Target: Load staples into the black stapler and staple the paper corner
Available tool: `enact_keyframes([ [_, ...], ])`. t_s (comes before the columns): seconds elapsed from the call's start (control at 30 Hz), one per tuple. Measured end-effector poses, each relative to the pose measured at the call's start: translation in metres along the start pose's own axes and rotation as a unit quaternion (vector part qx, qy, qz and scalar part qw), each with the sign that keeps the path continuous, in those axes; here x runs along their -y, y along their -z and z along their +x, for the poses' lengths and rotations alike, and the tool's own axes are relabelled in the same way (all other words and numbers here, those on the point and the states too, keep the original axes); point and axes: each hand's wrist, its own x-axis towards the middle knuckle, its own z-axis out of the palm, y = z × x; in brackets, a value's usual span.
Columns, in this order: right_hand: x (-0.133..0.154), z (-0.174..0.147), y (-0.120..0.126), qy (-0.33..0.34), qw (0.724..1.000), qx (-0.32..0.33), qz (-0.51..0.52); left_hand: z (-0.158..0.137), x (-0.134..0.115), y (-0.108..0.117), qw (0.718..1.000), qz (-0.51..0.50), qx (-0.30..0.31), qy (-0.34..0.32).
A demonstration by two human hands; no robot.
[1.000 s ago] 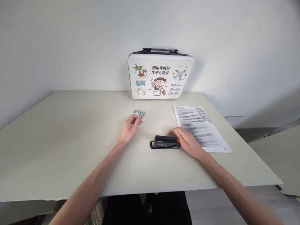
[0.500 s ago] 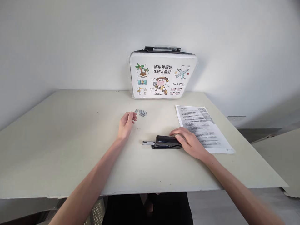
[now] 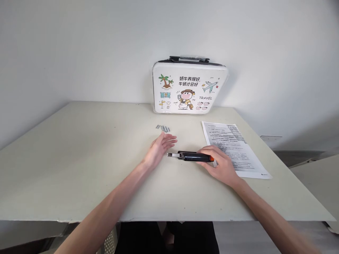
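My right hand (image 3: 221, 165) grips the rear end of a black stapler (image 3: 194, 157), thumb on the near side and fingers over the far side. The stapler points left, and its silver magazine (image 3: 173, 155) sticks out at the front. A bit of orange shows at its back end. My left hand (image 3: 161, 151) is open, fingers stretched to the right, just left of the magazine's tip, and I see nothing in it. Beyond its fingertips lie several small strips of silver staples (image 3: 163, 128) in a loose pile.
A printed sheet of paper (image 3: 233, 148) lies to the right, partly behind my right hand. At the back of the pale table (image 3: 87, 158), a white case (image 3: 189, 88) with cartoon travel pictures stands against the wall.
My left hand has moved from beside the staples toward the stapler's front, its fingers opening out. The stapler has turned in my right hand, showing its top. The view has shifted slightly.
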Motion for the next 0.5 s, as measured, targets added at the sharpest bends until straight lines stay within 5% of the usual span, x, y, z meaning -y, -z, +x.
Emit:
enact_keyframes([
  [0.2,-0.006,0.002,-0.004,0.106,0.986,-0.118,-0.056,-0.005,0.005,-0.013,0.971,-0.207,-0.022,0.121],
  [0.33,-0.008,0.004,-0.003,0.175,0.971,-0.122,-0.104,-0.008,0.003,-0.021,0.941,-0.270,-0.036,0.199],
  [0.5,-0.002,0.006,-0.003,0.210,0.961,-0.119,-0.137,-0.008,0.003,-0.022,0.933,-0.289,-0.024,0.214],
])
